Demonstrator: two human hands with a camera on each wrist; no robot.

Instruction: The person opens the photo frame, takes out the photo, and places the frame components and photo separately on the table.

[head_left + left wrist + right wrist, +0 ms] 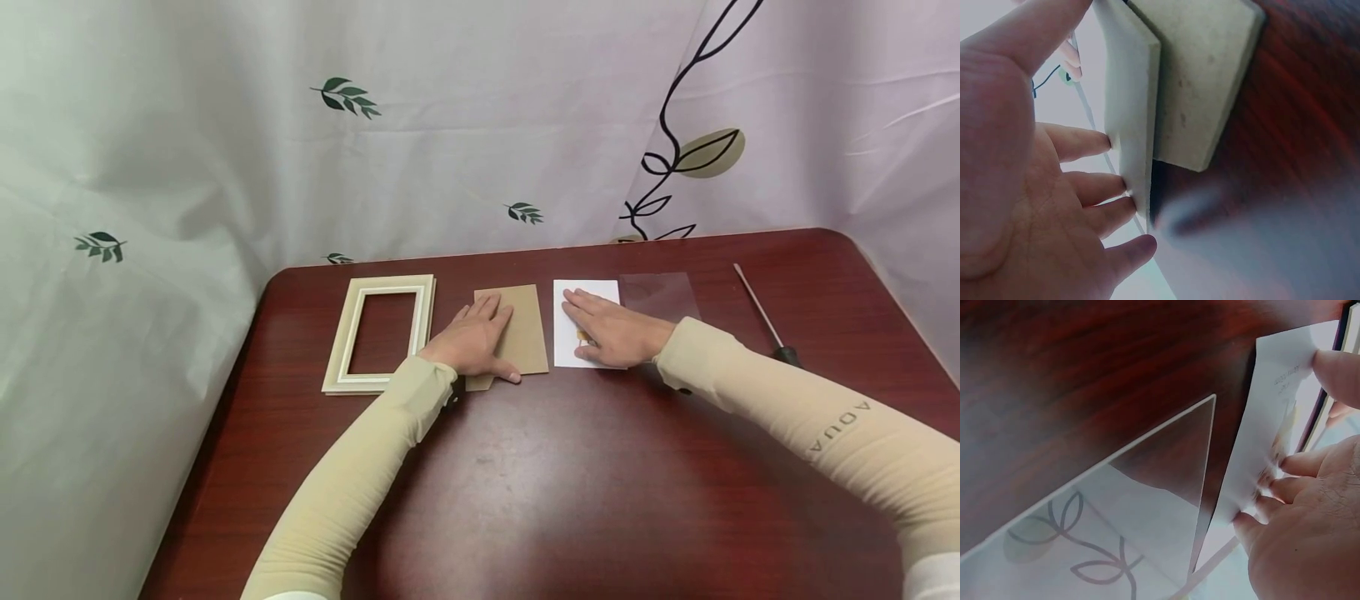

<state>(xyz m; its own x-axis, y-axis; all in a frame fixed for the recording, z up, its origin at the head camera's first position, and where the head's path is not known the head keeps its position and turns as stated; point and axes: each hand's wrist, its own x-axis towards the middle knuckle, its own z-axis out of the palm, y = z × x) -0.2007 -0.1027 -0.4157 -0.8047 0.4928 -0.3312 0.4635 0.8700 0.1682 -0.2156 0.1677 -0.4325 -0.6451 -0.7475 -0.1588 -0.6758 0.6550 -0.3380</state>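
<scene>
My left hand [471, 340] lies with its fingers spread on a brown backing board [527, 333]. In the left wrist view its fingertips touch the board's face [1129, 112], and a second flat board piece [1204, 81] sits beside it. My right hand [618, 332] rests on a white printed card [566, 342], its fingers extended over the surface. The right wrist view shows those fingertips on the card [1260, 406], which carries small lettering and a coloured print partly hidden by them.
Left of the boards lies a cream picture frame [341, 333] with an open middle. A clear sheet [660, 292] lies right of the card, and a screwdriver [765, 315] farther right. The dark red table [540, 483] meets a leaf-patterned curtain [450, 125] behind.
</scene>
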